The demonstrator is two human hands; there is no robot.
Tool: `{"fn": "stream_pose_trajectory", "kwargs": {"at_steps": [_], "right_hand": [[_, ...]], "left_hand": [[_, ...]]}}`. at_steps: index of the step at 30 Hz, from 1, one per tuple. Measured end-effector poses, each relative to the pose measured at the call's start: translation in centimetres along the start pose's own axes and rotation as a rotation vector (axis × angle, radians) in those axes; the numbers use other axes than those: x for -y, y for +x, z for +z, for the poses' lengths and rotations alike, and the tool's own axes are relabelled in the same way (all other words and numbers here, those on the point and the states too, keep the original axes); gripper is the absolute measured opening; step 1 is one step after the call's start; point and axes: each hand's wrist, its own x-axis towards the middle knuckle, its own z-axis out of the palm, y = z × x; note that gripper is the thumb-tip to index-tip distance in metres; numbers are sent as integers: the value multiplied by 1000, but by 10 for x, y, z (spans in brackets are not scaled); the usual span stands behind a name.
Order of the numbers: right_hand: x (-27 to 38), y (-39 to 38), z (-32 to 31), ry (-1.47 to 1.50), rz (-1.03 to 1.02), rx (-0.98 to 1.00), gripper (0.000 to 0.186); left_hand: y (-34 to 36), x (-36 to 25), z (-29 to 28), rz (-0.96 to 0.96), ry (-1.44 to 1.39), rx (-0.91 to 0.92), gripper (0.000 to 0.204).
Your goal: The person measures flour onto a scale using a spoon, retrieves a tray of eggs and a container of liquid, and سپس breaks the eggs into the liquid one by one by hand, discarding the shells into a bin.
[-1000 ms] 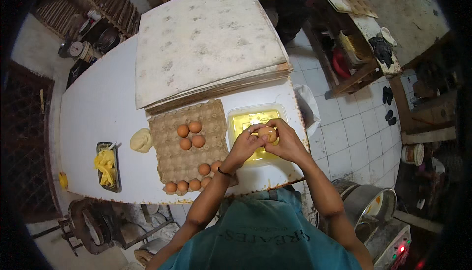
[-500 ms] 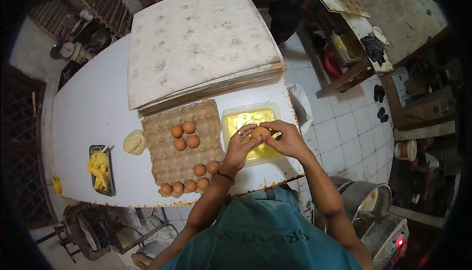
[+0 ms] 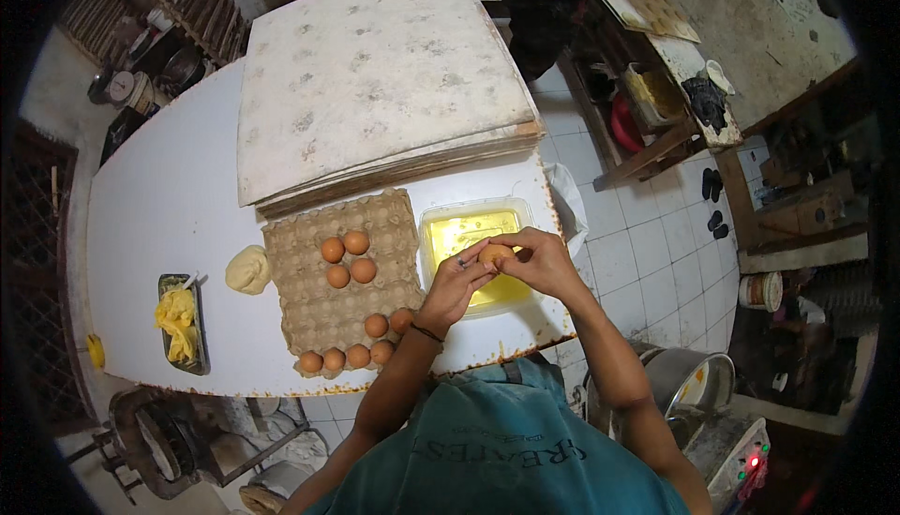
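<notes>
Both hands hold one brown egg (image 3: 494, 254) over a clear plastic tub (image 3: 448, 218) of yellow liquid. My left hand (image 3: 457, 283) grips the egg from the left, my right hand (image 3: 534, 260) from the right. Left of the tub lies a cardboard egg tray (image 3: 309, 304) with several brown eggs (image 3: 343, 259) in its middle and more along its near edge (image 3: 349, 357). The tub and tray rest on a white table (image 3: 159, 224).
A stack of large flat boards (image 3: 375, 74) covers the far half of the table. A lump of pale dough (image 3: 247, 269) and a small metal tray of yellow stuff (image 3: 180, 320) sit at the left. A metal pot (image 3: 689, 382) stands at the lower right on the tiled floor.
Both hands stay over the tub with the egg between them; the view has shifted slightly. The eggs in the tray have not moved.
</notes>
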Motion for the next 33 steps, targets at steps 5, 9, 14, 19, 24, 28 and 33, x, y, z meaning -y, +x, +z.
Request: {"fn": "stream_pose_trajectory", "kwargs": {"at_steps": [5, 9, 14, 19, 24, 28, 33], "right_hand": [[0, 3, -3, 7, 50, 14, 30], [-10, 7, -4, 10, 73, 36, 33], [-11, 8, -8, 76, 180, 63, 36], [-13, 10, -10, 239, 195, 85, 33], [-10, 6, -17, 395, 179, 115, 36], [-4, 3, -24, 362, 158, 111, 36], [-15, -4, -23, 551, 211, 50, 35]], "left_hand": [[0, -2, 2, -49, -45, 7, 51], [2, 0, -2, -45, -50, 28, 51], [0, -4, 2, -49, -87, 24, 50], [2, -6, 2, -36, -147, 39, 46], [1, -11, 8, -11, -199, 96, 49], [1, -12, 8, 7, -200, 128, 49], [-2, -19, 16, 11, -150, 104, 48]]}}
